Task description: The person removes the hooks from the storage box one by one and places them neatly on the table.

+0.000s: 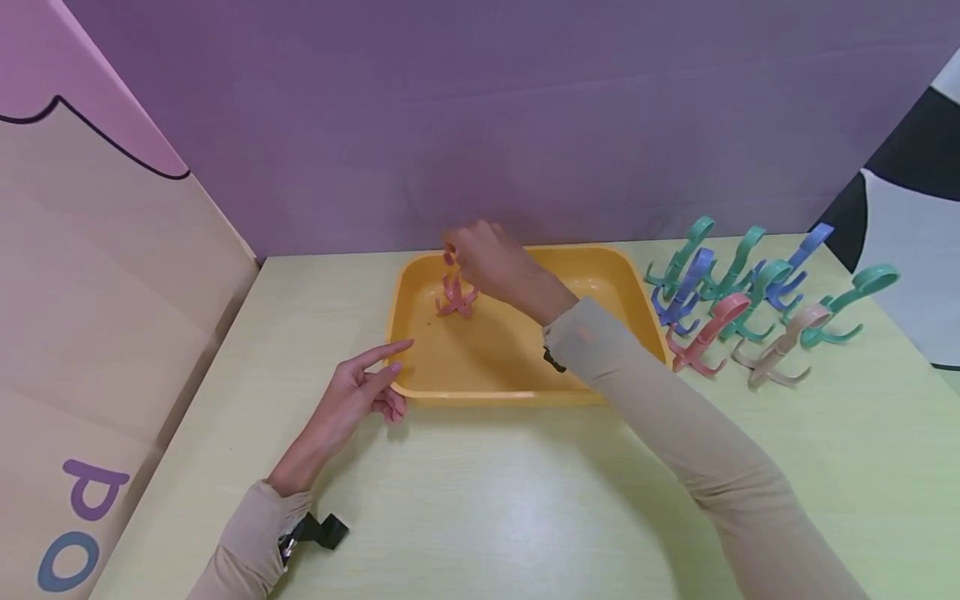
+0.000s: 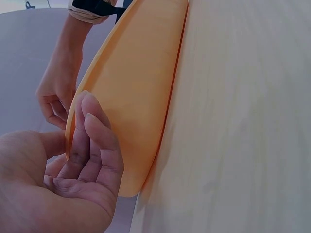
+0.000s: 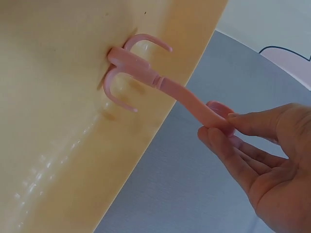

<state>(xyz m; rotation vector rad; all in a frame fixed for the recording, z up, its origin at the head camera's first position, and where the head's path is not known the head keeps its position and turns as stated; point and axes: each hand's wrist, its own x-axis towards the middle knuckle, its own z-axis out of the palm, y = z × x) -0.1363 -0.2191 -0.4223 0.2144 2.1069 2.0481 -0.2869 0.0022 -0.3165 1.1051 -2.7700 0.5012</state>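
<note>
My right hand (image 1: 498, 262) pinches the curved top of a pink multi-prong hook (image 3: 187, 99) between thumb and fingers. The hook stands in the back left part of a yellow tray (image 1: 517, 395), its prongs down against the tray floor. In the right wrist view, the stem rises over the rim toward the fingertips. At the tray's front left corner, my left hand (image 1: 360, 392) holds the rim. Its index finger and thumb reach over the edge, while the other fingers curl outside the wall (image 2: 131, 97).
To the tray's right stand several similar hooks: green (image 1: 851, 304), blue (image 1: 798, 265), red-pink (image 1: 708, 333) and pale beige (image 1: 780, 346). A purple panel (image 1: 525, 125) closes the back, and a printed panel (image 1: 112, 333) borders the table's left side.
</note>
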